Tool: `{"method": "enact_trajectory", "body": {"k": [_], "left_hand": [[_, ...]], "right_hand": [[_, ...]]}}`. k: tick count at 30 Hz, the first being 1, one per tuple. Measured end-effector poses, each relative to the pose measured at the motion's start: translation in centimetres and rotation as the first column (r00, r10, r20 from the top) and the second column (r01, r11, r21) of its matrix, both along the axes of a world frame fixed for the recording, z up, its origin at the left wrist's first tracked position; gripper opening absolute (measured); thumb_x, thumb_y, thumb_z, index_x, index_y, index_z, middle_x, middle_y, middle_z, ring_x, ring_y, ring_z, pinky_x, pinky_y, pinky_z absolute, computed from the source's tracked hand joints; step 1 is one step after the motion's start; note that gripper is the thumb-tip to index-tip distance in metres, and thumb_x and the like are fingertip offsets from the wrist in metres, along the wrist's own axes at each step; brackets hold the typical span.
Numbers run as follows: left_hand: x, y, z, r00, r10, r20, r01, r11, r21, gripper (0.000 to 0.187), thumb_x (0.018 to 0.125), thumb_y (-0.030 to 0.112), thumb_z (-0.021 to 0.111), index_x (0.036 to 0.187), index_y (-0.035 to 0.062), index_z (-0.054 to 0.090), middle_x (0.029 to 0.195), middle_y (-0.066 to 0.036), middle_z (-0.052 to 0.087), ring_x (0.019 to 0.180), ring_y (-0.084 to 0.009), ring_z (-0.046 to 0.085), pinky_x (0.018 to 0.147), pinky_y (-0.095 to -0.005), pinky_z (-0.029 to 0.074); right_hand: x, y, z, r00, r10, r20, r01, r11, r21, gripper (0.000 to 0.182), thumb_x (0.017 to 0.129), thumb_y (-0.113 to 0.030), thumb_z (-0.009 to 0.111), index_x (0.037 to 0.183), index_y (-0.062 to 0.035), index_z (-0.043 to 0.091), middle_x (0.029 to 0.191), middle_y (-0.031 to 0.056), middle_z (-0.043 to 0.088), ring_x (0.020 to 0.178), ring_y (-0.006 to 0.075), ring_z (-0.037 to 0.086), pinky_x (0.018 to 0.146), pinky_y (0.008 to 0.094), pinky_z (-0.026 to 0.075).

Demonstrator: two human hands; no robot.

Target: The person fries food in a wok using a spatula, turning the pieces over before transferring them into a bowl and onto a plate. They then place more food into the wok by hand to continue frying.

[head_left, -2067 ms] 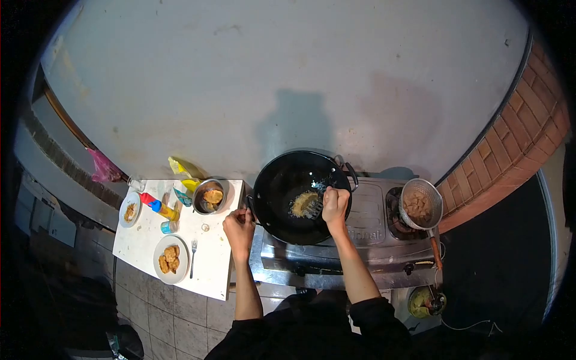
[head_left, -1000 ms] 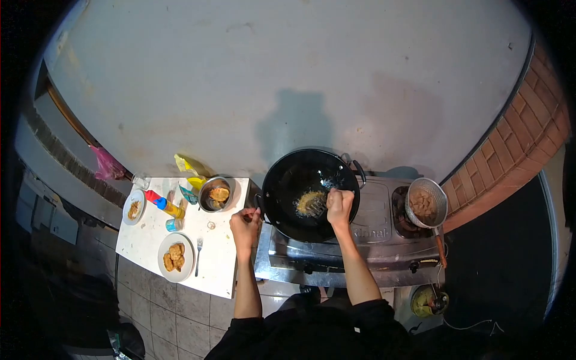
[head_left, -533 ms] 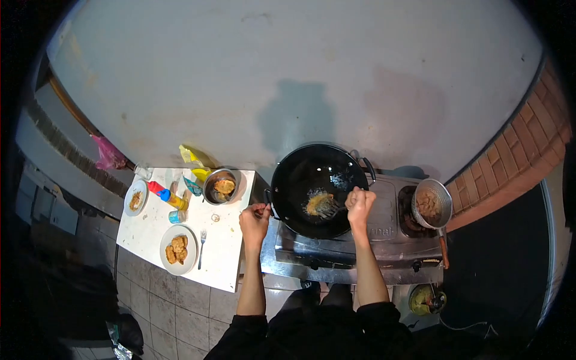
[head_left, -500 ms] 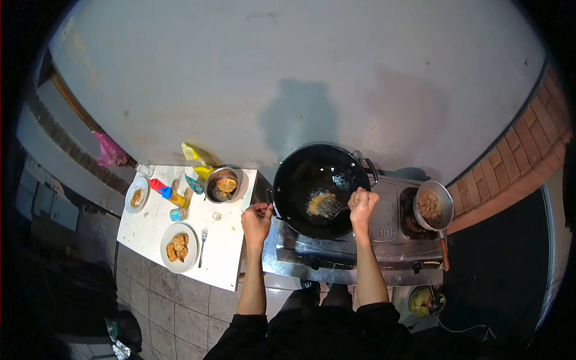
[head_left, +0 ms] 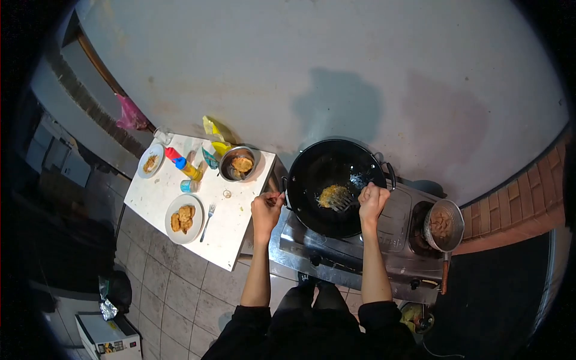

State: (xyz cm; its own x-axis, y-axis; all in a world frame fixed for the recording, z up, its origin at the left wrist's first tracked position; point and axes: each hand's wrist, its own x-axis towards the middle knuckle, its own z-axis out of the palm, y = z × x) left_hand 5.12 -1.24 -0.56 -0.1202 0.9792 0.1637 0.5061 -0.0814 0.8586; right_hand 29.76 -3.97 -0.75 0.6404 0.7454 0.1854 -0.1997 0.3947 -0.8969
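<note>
A large black wok (head_left: 312, 165) sits on the stove. My left hand (head_left: 266, 213) is closed at the wok's left side handle, its fingers partly hiding it. In my right hand (head_left: 372, 203), a closed fist over the wok's right side, is a slotted spatula (head_left: 342, 204); its handle is mostly hidden by the fist. The spatula's head touches a golden-brown piece of frying food (head_left: 329, 194) low in the wok. Bubbling oil surrounds that piece.
Right of the wok, a saucepan (head_left: 461, 228) of brown pieces stands on the stove (head_left: 384, 270). On the white table (head_left: 225, 243) are a plate (head_left: 174, 234) of fried pieces, a fork (head_left: 207, 222), a metal bowl (head_left: 254, 162), sauce bottles (head_left: 191, 171) and another plate (head_left: 144, 171).
The view has shifted and turned slightly. The spatula's slotted head now shows more plainly against the food. Both hands keep their grips.
</note>
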Motion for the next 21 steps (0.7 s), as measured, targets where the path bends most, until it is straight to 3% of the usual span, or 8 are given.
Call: {"method": "enact_trajectory", "body": {"k": [5, 8, 10, 11, 12, 14, 18, 21], "left_hand": [[0.4, 0.1, 0.0, 1.0, 0.022, -0.023, -0.023, 0.999, -0.046, 0.02, 0.078, 0.015, 0.071, 0.082, -0.0035, 0.069, 0.061, -0.01, 0.063, 0.052, -0.0133, 0.057, 0.052, -0.0285, 0.045], [0.5, 0.0, -0.3, 1.0, 0.023, -0.007, -0.023, 0.999, -0.047, 0.019, 0.079, 0.016, 0.07, 0.082, -0.0029, 0.069, 0.061, -0.009, 0.063, 0.052, -0.0123, 0.056, 0.05, -0.0273, 0.044], [0.5, -0.1, -0.6, 1.0, 0.03, -0.008, -0.03, 0.999, -0.029, 0.02, 0.079, 0.016, 0.07, 0.082, -0.0033, 0.068, 0.061, -0.008, 0.063, 0.049, -0.0105, 0.054, 0.047, -0.0265, 0.042], [0.6, -0.1, -0.7, 0.999, 0.034, -0.015, -0.034, 0.999, -0.013, 0.021, 0.08, 0.017, 0.069, 0.082, -0.0039, 0.068, 0.062, -0.008, 0.062, 0.05, -0.0104, 0.054, 0.047, -0.0266, 0.042], [0.7, -0.1, -0.6, 0.999, 0.039, -0.019, -0.039, 0.999, 0.002, 0.021, 0.08, 0.017, 0.069, 0.082, -0.0044, 0.067, 0.062, -0.008, 0.062, 0.05, -0.0102, 0.054, 0.047, -0.0266, 0.042], [0.9, -0.2, -0.5, 0.998, 0.054, 0.012, -0.053, 0.998, -0.033, 0.023, 0.081, 0.017, 0.069, 0.083, -0.005, 0.067, 0.062, -0.009, 0.062, 0.051, -0.0107, 0.054, 0.049, -0.0268, 0.042], [1.3, -0.5, -0.2, 0.995, 0.096, -0.031, -0.097, 0.995, -0.03, 0.021, 0.08, 0.014, 0.069, 0.081, -0.006, 0.065, 0.06, -0.009, 0.062, 0.054, -0.0102, 0.056, 0.053, -0.0259, 0.044], [1.4, -0.7, -0.3, 0.994, 0.096, -0.05, -0.097, 0.995, -0.034, 0.023, 0.081, 0.017, 0.068, 0.082, -0.006, 0.066, 0.062, -0.01, 0.062, 0.054, -0.012, 0.056, 0.053, -0.0276, 0.044]], "right_hand": [[2.3, -1.2, -1.3, 0.99, 0.054, 0.129, -0.059, 0.997, 0.04, 0.042, 0.085, -0.009, 0.044, 0.046, -0.0045, 0.029, 0.043, -0.0001, 0.032, 0.037, 0.0069, 0.028, 0.039, 0.0267, 0.017], [2.5, -0.3, 0.5, 1.0, 0.012, 0.024, -0.012, 1.0, 0.026, 0.044, 0.088, -0.01, 0.044, 0.048, -0.0098, 0.025, 0.044, -0.0011, 0.028, 0.036, 0.0073, 0.025, 0.037, 0.0255, 0.016], [1.3, 0.9, -0.2, 0.974, -0.024, 0.225, 0.018, 0.999, 0.028, 0.044, 0.088, -0.012, 0.045, 0.048, -0.0094, 0.026, 0.044, -0.0006, 0.029, 0.037, 0.0078, 0.027, 0.037, 0.0257, 0.017], [0.8, 0.8, -0.5, 0.986, 0.073, 0.152, -0.073, 0.997, -0.005, 0.044, 0.086, -0.014, 0.042, 0.045, -0.0044, 0.03, 0.042, 0.0016, 0.033, 0.037, 0.0101, 0.031, 0.039, 0.0294, 0.021], [0.2, 0.5, -0.3, 0.974, 0.118, 0.195, -0.114, 0.993, -0.027, 0.043, 0.085, -0.015, 0.043, 0.045, -0.0047, 0.03, 0.042, 0.0009, 0.032, 0.037, 0.0097, 0.03, 0.039, 0.0286, 0.021], [0.3, -0.6, 0.3, 0.962, 0.269, 0.047, -0.269, 0.963, -0.004, 0.044, 0.085, -0.015, 0.044, 0.045, -0.0055, 0.029, 0.043, -0.0001, 0.032, 0.038, 0.0087, 0.03, 0.039, 0.0275, 0.02], [3.3, -0.5, 0.3, 0.992, 0.12, 0.045, -0.123, 0.991, 0.047, 0.044, 0.086, -0.016, 0.046, 0.046, -0.0076, 0.029, 0.045, -0.0008, 0.033, 0.038, 0.0067, 0.028, 0.038, 0.0258, 0.017], [3.7, 1.2, 0.1, 0.987, 0.157, 0.027, -0.158, 0.987, 0.039, 0.044, 0.085, -0.015, 0.047, 0.047, -0.0085, 0.027, 0.044, 0.0001, 0.032, 0.038, 0.0083, 0.028, 0.038, 0.0264, 0.018]]}}
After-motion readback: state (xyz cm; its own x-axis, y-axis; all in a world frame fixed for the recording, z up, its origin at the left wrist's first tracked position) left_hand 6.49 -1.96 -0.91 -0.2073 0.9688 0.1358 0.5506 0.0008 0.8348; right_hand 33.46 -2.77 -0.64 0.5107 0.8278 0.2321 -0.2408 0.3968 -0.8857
